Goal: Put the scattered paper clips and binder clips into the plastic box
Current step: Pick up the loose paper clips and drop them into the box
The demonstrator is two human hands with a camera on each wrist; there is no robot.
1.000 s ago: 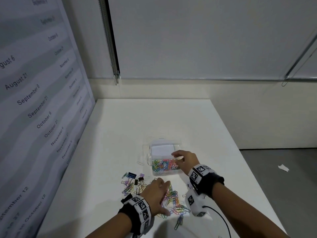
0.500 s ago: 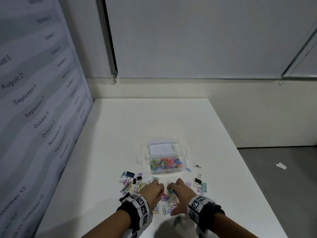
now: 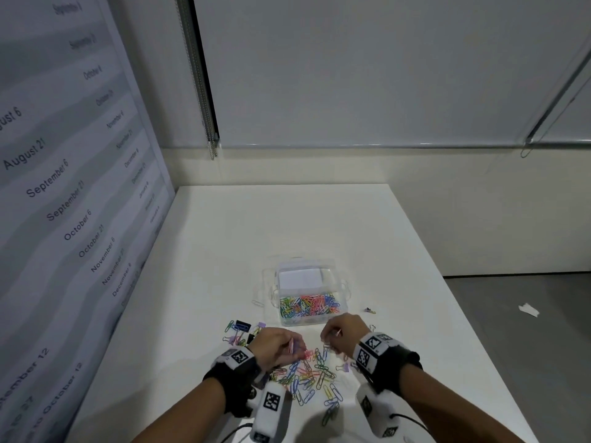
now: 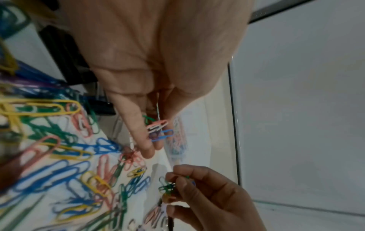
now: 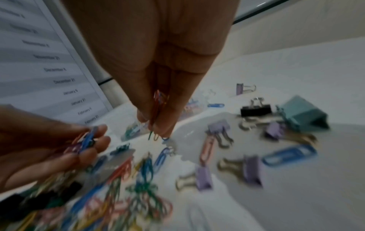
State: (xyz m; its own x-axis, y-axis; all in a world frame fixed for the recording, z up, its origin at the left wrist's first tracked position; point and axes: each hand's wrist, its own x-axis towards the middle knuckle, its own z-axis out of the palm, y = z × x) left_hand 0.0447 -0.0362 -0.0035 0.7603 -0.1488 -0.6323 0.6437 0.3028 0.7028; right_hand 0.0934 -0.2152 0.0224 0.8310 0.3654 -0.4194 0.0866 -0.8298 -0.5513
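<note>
A small bunch of coloured wire paper clips (image 4: pixel 158 129) is pinched in the fingers of the left hand (image 3: pixel 278 346), just above the white worktop (image 3: pixel 224 251). A second bunch (image 5: pixel 158 106) is gripped between the fingertips of the right hand (image 3: pixel 343 332). Between and below both hands, loose paper clips (image 3: pixel 311 375) are scattered. Lilac, black and teal binder clips (image 5: pixel 254 109) are seen beside the right hand. The clear plastic box (image 3: pixel 307 294), partly filled with clips, stands just beyond both hands.
</note>
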